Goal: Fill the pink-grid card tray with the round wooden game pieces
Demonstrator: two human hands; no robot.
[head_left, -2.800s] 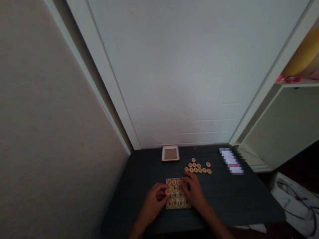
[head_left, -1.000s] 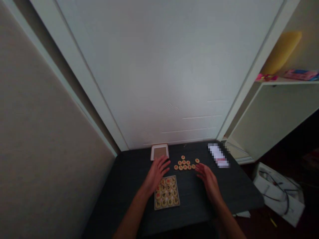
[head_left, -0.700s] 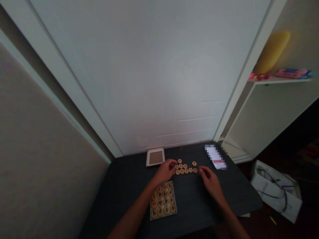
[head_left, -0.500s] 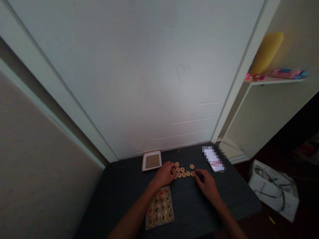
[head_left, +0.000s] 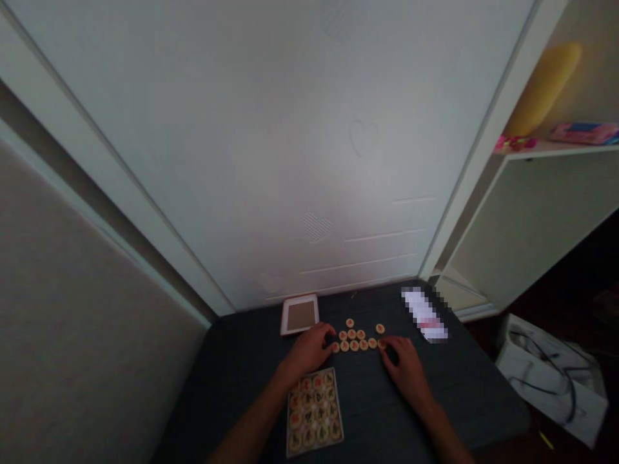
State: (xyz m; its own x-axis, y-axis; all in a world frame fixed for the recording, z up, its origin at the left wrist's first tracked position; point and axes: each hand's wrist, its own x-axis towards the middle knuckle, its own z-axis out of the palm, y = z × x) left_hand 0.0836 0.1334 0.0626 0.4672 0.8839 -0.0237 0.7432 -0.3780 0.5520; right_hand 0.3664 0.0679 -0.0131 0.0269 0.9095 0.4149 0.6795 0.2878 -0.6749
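Observation:
Several loose round wooden game pieces [head_left: 356, 339] with red marks lie in a short cluster on the dark table [head_left: 232, 380]. My left hand [head_left: 309, 351] is at the cluster's left end, fingers curled, fingertips pinching the end piece. My right hand [head_left: 406, 370] is at the right end, fingers also curled onto the last piece there. Nearer to me, between my forearms, a square tray [head_left: 314, 412] is filled with rows of the same pieces. An empty square box lid [head_left: 300, 316] sits just behind my left hand.
A blurred white flat item [head_left: 425, 316] lies at the table's back right corner. A pale door panel [head_left: 309, 161] stands right behind the table. A white shelf unit [head_left: 541, 212] with a yellow object is on the right, and a white bag [head_left: 556, 380] lies on the floor.
Both hands left the filled tray and reached forward to the loose pieces, ending at the two ends of the cluster. The view shifted, so the tray now sits lower in the picture.

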